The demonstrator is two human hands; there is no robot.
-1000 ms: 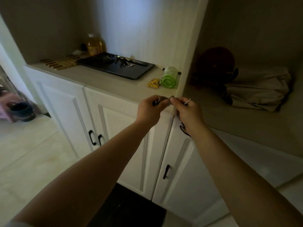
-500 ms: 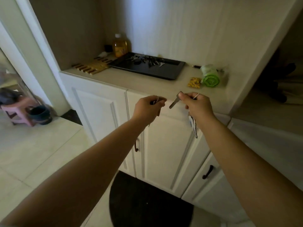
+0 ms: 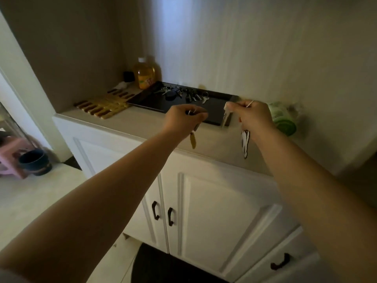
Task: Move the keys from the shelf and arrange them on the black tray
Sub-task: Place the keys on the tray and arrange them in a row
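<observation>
The black tray [image 3: 155, 103] lies on the beige counter, with several keys [image 3: 189, 94] lined up along its far edge. My left hand [image 3: 181, 121] hovers over the tray's near edge, pinching a key ring from which a yellow tag [image 3: 193, 139] hangs. My right hand [image 3: 253, 117] is just right of the tray's near right corner, holding a silver key [image 3: 225, 115] that points down, with a black-and-white fob [image 3: 244, 144] dangling below the palm.
A wooden slatted trivet [image 3: 102, 106] lies left of the tray, an amber bottle [image 3: 145, 73] behind it. A green roll [image 3: 282, 119] lies on the counter to the right. White cabinet doors [image 3: 214, 211] are below. A dark pot [image 3: 34, 162] and a pink stool [image 3: 8, 158] stand on the floor at left.
I have stepped left and closer to the counter. Both hands rose from in front of the cabinet to above the tray's near edge and moved apart, each with its own key set.
</observation>
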